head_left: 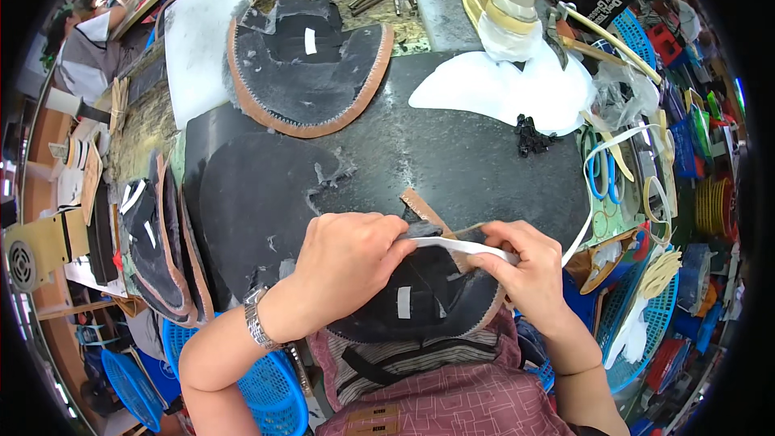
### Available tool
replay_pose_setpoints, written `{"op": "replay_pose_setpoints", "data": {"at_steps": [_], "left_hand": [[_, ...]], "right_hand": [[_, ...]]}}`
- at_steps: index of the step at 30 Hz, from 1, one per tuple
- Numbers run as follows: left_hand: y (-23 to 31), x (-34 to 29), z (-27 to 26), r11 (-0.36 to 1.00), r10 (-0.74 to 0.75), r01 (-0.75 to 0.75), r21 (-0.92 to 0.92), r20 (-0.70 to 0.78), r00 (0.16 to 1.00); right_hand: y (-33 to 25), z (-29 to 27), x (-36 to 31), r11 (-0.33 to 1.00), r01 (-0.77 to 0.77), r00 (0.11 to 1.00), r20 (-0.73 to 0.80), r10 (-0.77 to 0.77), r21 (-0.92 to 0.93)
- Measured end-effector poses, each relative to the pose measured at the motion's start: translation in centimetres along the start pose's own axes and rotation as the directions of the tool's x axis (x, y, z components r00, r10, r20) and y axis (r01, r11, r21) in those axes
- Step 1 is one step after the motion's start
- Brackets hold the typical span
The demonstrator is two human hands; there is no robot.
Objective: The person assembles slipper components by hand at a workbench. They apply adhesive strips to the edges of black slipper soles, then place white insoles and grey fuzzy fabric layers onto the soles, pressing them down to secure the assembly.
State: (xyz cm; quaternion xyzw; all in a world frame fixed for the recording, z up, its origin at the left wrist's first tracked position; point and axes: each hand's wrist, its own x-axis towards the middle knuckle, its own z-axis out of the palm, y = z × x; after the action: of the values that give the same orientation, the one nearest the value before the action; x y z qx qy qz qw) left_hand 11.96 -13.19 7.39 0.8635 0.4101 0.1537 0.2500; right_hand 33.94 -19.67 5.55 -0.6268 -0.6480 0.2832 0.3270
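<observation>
A black curved shoe-upper piece (375, 307) with a stitched brown edge lies at the bench's near edge, against my apron. It has a small white label on it. A white tape strip (440, 245) stretches along its top edge between my hands. My left hand (347, 262) is closed, pinching the tape and the edge of the piece. With thumb and fingers my right hand (529, 266) pinches the tape farther right and trails its loose length toward the right side. A brown strip (426, 211) of the piece sticks up between the hands. The fingertips partly hide the edge.
Another black upper piece (282, 97) with a brown rim lies at the far left on the dark work surface (387, 129). Several similar pieces (153, 250) are stacked left. A wrapped glue pot (510, 28) stands on white sheet (492, 89). Blue-handled scissors (596, 173) lie right.
</observation>
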Motion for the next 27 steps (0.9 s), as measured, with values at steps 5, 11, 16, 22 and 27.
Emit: {"op": "replay_pose_setpoints", "data": {"at_steps": [5,11,16,22,27], "left_hand": [[1.3,1.0,1.2,0.993,0.085,-0.077,0.09,-0.094,0.992],[1.6,1.0,1.7,0.998,0.06,-0.062,-0.013,-0.144,0.988],[1.8,-1.5,1.5,0.974,0.208,-0.179,0.142,-0.225,0.952],[5.3,-5.4,2.8,0.715,0.668,-0.556,0.424,-0.182,0.721],[7.9,-12.4,-7.0,0.933,0.347,-0.354,-0.067,-0.092,0.933]], "right_hand": [[0.9,0.6,0.3,0.993,0.099,0.994,-0.044,-0.101,-0.061],[-1.1,1.1,0.9,0.963,0.261,0.965,0.054,-0.258,-0.062],[-1.6,-2.1,1.8,0.847,0.234,0.813,0.382,-0.439,0.477],[-6.8,6.4,9.7,0.789,0.529,0.48,0.656,-0.582,0.313],[-5.8,10.0,9.0,0.686,0.727,0.535,0.652,-0.538,-0.03]]}}
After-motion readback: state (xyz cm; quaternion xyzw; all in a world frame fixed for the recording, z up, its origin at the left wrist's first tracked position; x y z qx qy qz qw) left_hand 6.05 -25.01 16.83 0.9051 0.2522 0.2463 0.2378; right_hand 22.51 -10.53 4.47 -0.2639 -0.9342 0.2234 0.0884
